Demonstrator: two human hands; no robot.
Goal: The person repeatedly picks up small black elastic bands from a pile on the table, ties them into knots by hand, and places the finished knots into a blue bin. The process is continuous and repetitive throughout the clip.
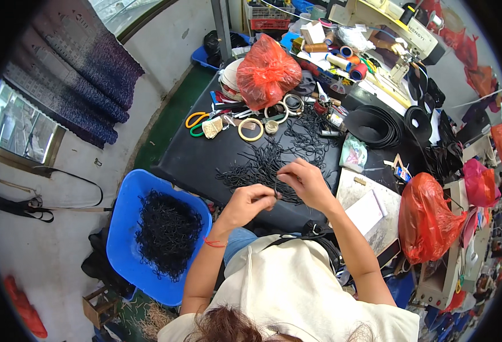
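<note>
My left hand [250,200] and my right hand [303,181] meet over the near edge of a black table [194,162]. Both pinch the same thin black cord [276,190] between their fingertips. Just beyond them lies a loose heap of black cords [262,165], spreading toward the table's middle. A red string is tied around my left wrist. To my left, below the table's edge, a blue tub [127,228] holds a tangled mass of black cords [167,232].
A red plastic bag [267,71] stands at the table's far side, with orange-handled scissors [196,120], tape rings [251,129] and thread spools around it. Black strap rolls [376,125] lie right. Another red bag [425,219] and a sewing machine [410,28] crowd the right.
</note>
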